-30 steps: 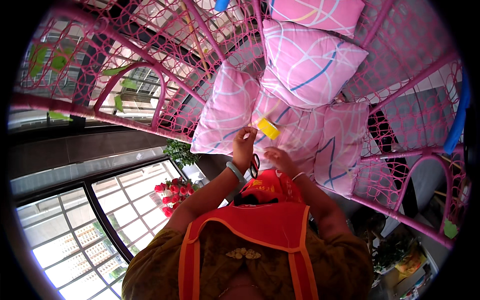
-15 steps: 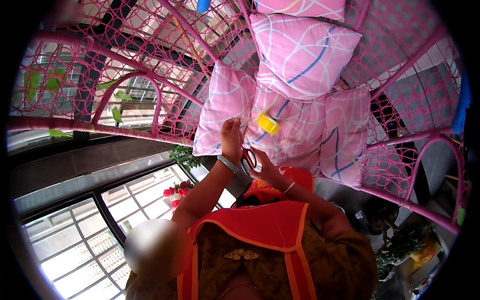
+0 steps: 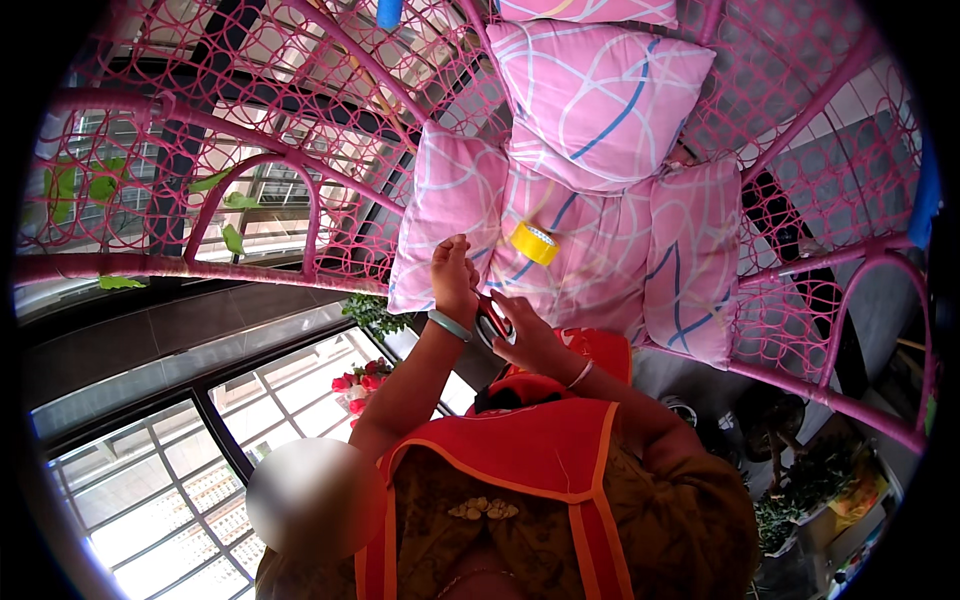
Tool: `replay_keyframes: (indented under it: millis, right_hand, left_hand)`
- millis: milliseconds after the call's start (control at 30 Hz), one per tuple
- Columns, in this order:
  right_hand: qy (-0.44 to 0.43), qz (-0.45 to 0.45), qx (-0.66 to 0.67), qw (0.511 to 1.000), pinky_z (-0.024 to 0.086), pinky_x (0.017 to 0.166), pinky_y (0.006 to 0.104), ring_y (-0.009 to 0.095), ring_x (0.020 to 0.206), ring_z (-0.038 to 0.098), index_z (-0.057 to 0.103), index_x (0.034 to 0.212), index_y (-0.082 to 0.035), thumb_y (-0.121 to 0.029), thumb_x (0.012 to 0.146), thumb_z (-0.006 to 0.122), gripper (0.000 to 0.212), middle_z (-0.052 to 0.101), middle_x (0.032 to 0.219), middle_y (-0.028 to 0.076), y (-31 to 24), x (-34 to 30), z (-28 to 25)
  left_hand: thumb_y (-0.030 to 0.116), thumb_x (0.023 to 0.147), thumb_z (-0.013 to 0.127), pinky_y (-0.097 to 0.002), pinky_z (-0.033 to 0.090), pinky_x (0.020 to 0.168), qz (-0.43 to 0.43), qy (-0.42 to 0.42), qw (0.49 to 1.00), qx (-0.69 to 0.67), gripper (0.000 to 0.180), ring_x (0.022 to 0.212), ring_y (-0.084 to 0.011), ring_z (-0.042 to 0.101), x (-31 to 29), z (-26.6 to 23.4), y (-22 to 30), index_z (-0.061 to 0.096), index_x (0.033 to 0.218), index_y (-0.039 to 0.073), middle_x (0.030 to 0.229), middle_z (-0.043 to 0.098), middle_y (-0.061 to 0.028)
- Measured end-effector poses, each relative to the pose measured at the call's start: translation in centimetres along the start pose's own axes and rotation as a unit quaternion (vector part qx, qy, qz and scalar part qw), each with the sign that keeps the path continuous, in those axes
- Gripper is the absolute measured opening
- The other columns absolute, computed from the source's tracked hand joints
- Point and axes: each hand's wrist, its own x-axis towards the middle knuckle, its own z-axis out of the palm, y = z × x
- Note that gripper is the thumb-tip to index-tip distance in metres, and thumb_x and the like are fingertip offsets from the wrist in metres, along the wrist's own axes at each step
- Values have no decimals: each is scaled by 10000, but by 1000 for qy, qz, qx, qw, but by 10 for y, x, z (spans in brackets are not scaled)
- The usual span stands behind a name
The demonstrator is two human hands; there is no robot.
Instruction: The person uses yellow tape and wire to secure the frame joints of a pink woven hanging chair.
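Note:
My left hand, with a pale bangle at its wrist, is raised in front of the pink seat cushion. Its fingers are curled together, and whatever they may pinch is too small to make out. Close beside it, my right hand is closed on a pair of scissors with red and dark handles. The blades are mostly hidden by my left hand and wrist. A roll of yellow tape lies on the cushion just beyond both hands.
A pink woven swing seat surrounds the cushion, its side rails to left and right. A pink pillow leans at the back. Red flowers and a window are at lower left. Potted plants stand at lower right.
My left hand has shifted slightly to the left, and the scissors' handles have tilted a little in my right hand. The tape roll stays on the cushion.

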Motion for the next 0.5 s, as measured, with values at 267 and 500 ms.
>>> replay_keyframes:
  millis: [267, 500]
  right_hand:
    - [-111, 10, 152, 982, 351, 952, 328, 298, 1174, 423, 181, 1352, 29, -156, 702, 629, 810, 402, 1263, 222, -3, 15, 3]
    - [-116, 64, 255, 958, 410, 657, 283, 140, 739, 483, 364, 1159, -23, -183, 747, 664, 534, 482, 820, 56, 64, 20, 13]
  left_hand:
    - [157, 835, 594, -179, 250, 365, 7, -34, 998, 50, 85, 466, -33, 373, 4, -12, -3, 537, 881, 114, 810, 526, 2]
    - [205, 819, 615, -241, 412, 655, 55, 31, 991, 116, 121, 749, -85, 505, 14, -13, -5, 558, 877, 116, 798, 544, 20]
